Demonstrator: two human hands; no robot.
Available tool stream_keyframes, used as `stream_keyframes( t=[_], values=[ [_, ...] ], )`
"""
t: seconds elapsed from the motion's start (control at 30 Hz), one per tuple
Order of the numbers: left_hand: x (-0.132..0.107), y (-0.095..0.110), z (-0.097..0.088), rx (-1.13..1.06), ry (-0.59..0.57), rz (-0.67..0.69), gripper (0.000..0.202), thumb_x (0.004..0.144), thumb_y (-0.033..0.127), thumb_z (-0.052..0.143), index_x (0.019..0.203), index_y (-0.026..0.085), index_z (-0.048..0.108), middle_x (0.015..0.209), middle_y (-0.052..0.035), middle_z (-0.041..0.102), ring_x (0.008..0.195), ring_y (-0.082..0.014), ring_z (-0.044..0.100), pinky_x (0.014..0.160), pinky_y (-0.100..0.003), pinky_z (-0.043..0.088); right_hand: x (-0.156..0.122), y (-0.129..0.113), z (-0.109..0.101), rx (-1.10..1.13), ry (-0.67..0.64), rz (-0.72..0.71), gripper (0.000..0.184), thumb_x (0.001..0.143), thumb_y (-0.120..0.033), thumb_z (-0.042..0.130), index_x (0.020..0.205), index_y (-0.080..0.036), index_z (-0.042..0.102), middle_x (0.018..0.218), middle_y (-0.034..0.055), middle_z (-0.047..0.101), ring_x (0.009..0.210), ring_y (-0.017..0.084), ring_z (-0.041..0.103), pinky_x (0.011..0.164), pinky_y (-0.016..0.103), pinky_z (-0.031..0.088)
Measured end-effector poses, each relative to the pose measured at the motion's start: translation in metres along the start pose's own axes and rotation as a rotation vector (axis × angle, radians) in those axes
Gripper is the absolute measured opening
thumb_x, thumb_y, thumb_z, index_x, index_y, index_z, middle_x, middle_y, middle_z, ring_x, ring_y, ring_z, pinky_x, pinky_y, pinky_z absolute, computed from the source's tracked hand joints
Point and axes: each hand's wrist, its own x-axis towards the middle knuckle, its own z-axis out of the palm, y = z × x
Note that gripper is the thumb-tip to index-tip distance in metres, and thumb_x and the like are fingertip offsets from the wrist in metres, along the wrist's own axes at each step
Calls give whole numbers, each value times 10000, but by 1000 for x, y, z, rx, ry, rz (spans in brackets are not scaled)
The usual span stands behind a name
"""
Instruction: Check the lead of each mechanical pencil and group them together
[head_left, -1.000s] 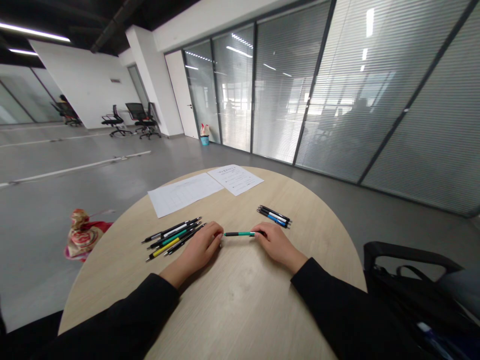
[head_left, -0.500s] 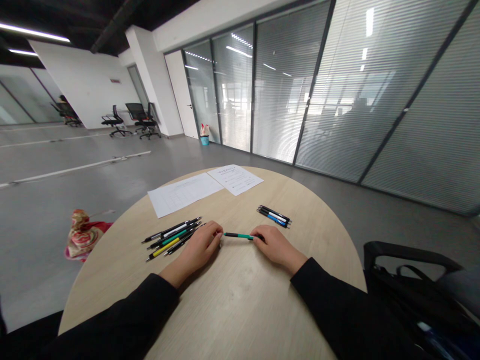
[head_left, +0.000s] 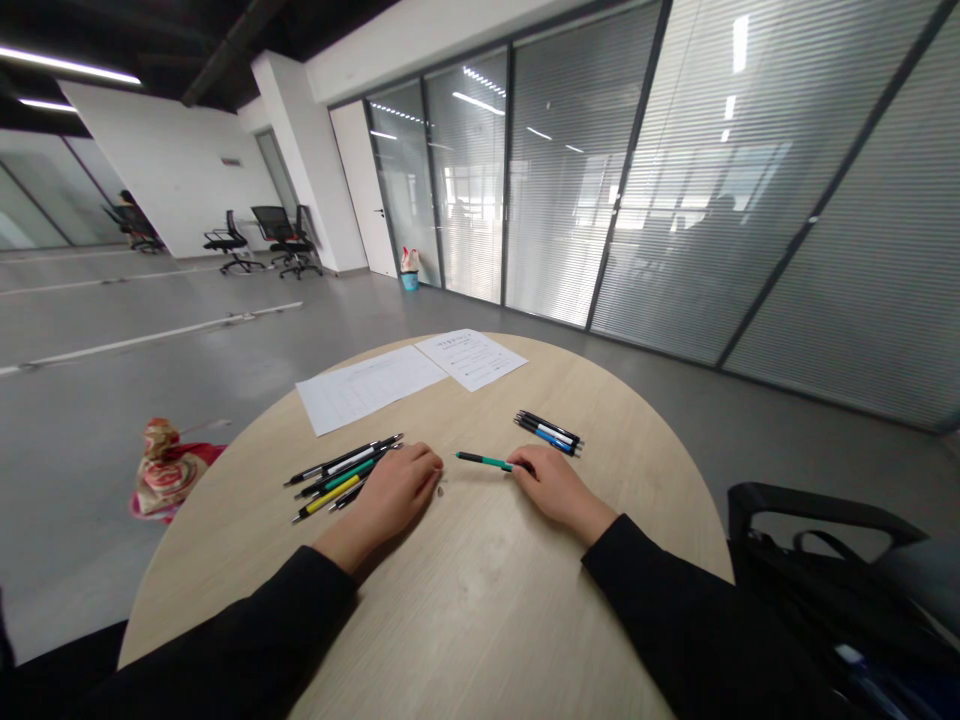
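Observation:
My right hand (head_left: 553, 486) pinches one end of a green and black pen (head_left: 484, 460), whose dark tip points left over the table. My left hand (head_left: 397, 492) rests on the wood with its fingers curled and pressed together; what they hold, if anything, is hidden. Just by its fingertips lies a tiny dark piece (head_left: 440, 491), too small to name. Partly behind that hand is a loose pile of several pens, among them a yellow pen (head_left: 324, 500) and a black and white one (head_left: 349, 458). Beyond my right hand a small row of pens includes a blue pen (head_left: 546, 436).
Two printed sheets, a left sheet (head_left: 360, 388) and a right sheet (head_left: 476, 358), lie at the far side of the round wooden table (head_left: 465, 620). A black chair (head_left: 817, 500) stands at the right. On the floor to the left sits a red and cream bag (head_left: 169, 470).
The left hand has come away from the pen's tip and moved slightly left. In my right hand the pen has tilted, its free end higher in view. The tiny piece now shows more clearly.

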Motion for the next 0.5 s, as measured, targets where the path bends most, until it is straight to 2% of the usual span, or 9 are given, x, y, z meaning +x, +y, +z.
stream_keyframes(
  t=[0.27, 0.5],
  values=[
    [2, 3, -5, 156, -86, 40, 184, 930, 163, 525, 852, 219, 682, 887, -64, 704, 817, -245, 631, 759, -380, 423, 0, 0, 1, -15, -4, 2, 137, 914, -120, 579, 916, -169, 707, 928, 67, 723, 868, 195, 637, 809, 301, 447],
    [5, 8, -2, 264, -117, 25, 204, 956, 140, 497, 833, 179, 655, 859, -84, 688, 793, -248, 626, 759, -378, 429, 0, -1, 0, -19, -26, 23, 133, 908, -119, 583, 910, -163, 708, 920, 68, 717, 868, 192, 631, 804, 293, 439]
  ],
)
